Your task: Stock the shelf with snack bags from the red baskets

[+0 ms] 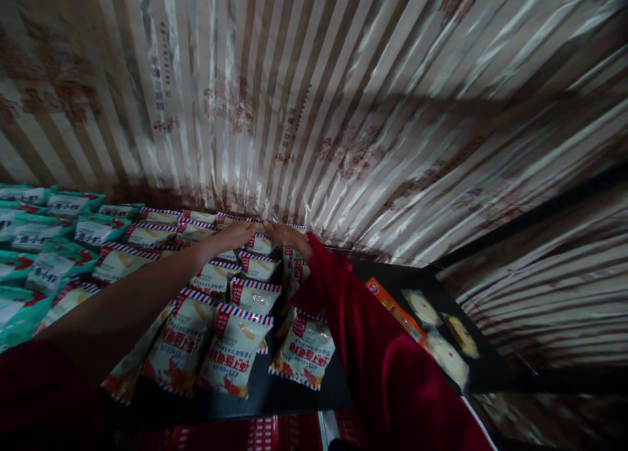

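Observation:
Both arms reach over a shelf packed with rows of cream snack bags (234,349) with red and blue striped edges. Toward the back, my left hand (239,234) is at the upper left of one snack bag (260,244), with its fingers closed at the top edge. Coming from the other side, my right hand (287,236) has its fingers bent at the same bag's upper right. Its fingertips almost meet those of the left. Part of each grip is hidden by the hands themselves. Below my right wrist, one bag (305,349) leans apart from the others.
Teal snack bags (49,268) fill the left side. On the dark shelf (363,268) at right lie an orange packet (392,307) and several clear-wrapped pale food items (446,358). Striped plastic sheeting (294,97) hangs behind. Something red with a grid (262,431) is at the front.

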Tool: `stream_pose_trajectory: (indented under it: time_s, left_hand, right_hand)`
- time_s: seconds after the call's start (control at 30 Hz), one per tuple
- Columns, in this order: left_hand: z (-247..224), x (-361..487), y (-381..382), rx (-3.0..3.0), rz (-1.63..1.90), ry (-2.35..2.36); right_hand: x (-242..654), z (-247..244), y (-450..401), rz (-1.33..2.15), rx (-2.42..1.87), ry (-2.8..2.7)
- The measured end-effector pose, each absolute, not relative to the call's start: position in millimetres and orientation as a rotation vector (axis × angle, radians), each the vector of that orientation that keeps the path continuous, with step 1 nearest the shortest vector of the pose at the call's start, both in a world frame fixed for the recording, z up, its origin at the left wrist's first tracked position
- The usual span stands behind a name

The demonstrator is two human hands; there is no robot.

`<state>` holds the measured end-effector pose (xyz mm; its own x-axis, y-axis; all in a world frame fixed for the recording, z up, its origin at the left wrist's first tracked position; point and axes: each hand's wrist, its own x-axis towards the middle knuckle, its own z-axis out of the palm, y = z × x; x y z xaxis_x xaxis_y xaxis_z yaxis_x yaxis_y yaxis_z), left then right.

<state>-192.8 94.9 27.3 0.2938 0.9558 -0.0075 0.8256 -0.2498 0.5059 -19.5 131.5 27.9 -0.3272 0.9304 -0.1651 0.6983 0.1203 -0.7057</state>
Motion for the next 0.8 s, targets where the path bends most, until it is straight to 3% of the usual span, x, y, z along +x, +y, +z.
stream_pose_trajectory:
  time_s: [0.17, 0.3, 0.57, 0.8]
  left_hand:
    - [39, -195, 90, 2.206, 0.439, 1.655]
    - [51, -189, 81, 2.291, 0.465, 1.628]
    - [82, -160, 34, 2.793, 0.629, 1.413]
    - [75, -126, -3, 2.821, 0.534, 1.167]
  right_hand:
    - [-13, 61, 120, 0.644, -1.709, -2.397]
    - [8, 86, 107, 0.585, -1.703, -2.333]
    - [79, 80, 64, 0.953, -1.668, -1.821]
    - [106, 68, 14, 1.074, -1.674, -1.520]
